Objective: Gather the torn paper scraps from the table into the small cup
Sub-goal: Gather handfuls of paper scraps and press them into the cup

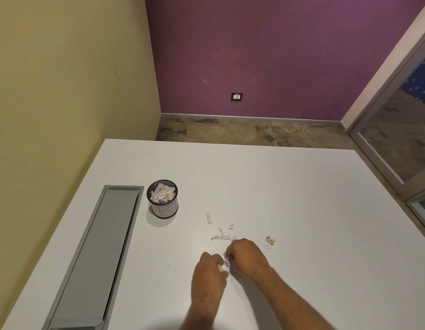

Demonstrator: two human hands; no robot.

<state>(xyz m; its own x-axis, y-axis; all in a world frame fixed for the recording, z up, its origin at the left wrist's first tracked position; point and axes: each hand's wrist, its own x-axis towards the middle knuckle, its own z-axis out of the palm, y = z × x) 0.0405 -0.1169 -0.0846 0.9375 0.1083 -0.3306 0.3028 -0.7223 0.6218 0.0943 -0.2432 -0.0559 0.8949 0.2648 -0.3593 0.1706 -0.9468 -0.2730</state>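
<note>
A small dark mesh cup [162,208] with a white label stands on the white table [290,191], holding several crumpled paper scraps [161,194]. More torn scraps [221,235] lie scattered on the table to its right, with a small cluster [269,241] further right and one tiny bit [168,265] at the left. My left hand [210,272] and my right hand [246,257] meet near the table's front, fingers curled, pinching white scraps [225,264] between them.
A long grey cable-tray lid [97,253] is set into the table left of the cup. Beyond the table's far edge lie patterned floor [230,132], a purple wall and a glass door [402,139] at the right.
</note>
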